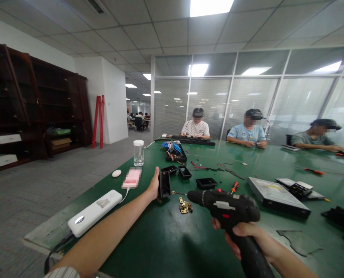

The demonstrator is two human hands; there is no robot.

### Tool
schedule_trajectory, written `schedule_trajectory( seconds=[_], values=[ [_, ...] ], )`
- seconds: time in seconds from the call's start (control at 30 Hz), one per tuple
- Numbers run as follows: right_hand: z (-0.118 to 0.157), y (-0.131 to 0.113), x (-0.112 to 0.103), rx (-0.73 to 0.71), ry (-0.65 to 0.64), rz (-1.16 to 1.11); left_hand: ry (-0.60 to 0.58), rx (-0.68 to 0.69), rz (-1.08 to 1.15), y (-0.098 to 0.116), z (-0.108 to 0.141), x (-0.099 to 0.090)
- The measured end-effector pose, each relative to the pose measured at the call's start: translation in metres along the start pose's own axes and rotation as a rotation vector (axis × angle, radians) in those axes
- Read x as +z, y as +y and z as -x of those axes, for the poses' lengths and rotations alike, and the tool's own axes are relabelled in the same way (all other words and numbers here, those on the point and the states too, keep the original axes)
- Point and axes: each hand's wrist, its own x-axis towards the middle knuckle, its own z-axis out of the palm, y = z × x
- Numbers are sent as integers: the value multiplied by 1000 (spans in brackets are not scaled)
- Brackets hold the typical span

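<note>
My left hand [154, 184] holds a black rectangular plastic housing [165, 184] upright on its side, its open face turned to the right. In my right hand [241, 239] is a black power drill [228, 206], its chuck pointing left. The drill's thin bit reaches toward the housing's right side, with a small brass-coloured piece [173, 192] near its tip; whether they touch I cannot tell. Below the bit lies a small pile of brass-coloured metal parts [185, 207]. More black housings [185, 172] rest just behind, one of them [206, 183] beyond the drill.
On the green table [160, 247] are a white power strip [95, 213], a clear jar [138, 154], a phone [132, 178], an orange-handled screwdriver [234, 187], a silver drive [277, 196] and a tray with blue items [174, 150]. Several people sit across the table.
</note>
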Motion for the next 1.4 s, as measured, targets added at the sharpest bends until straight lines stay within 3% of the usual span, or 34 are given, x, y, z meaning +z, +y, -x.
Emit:
schedule_trajectory(
  seconds=[0.17, 0.37, 0.5, 0.63, 0.7, 0.77, 0.9, 0.93, 1.07, 1.2, 1.3, 1.4],
  values=[
    [5, 12, -16, 37, 33, -221, 56, 121, -206, 0, -9, -6],
    [0, 20, -15, -66, 131, -333, 184, 69, -608, 7, -14, -18],
    [-1, 24, -9, -73, 85, -339, 134, 262, -915, 15, -12, -20],
    [-2, 27, -1, -104, 103, -295, 210, 479, -1018, 22, 0, -11],
    [-3, 28, 3, -109, 131, -284, 152, 676, -1058, 27, 16, 1],
    [-3, 29, 4, -88, 141, -269, 19, 792, -1119, 30, 35, 16],
    [-2, 29, 5, -51, 115, -261, -520, 755, -1307, 22, 61, 36],
    [-1, 28, 6, -46, 117, -255, -575, 748, -1323, 17, 62, 37],
    [2, 24, 12, -47, 95, -200, -545, 733, -1385, -2, 46, 28],
    [4, 21, 13, -85, 71, -138, -515, 764, -1423, -4, 30, 17],
    [5, 19, 11, -203, 99, -145, -435, 856, -1387, 2, 28, 13],
    [5, 16, 9, -379, 201, -170, -435, 836, -1450, 2, 32, 14]
  ],
)
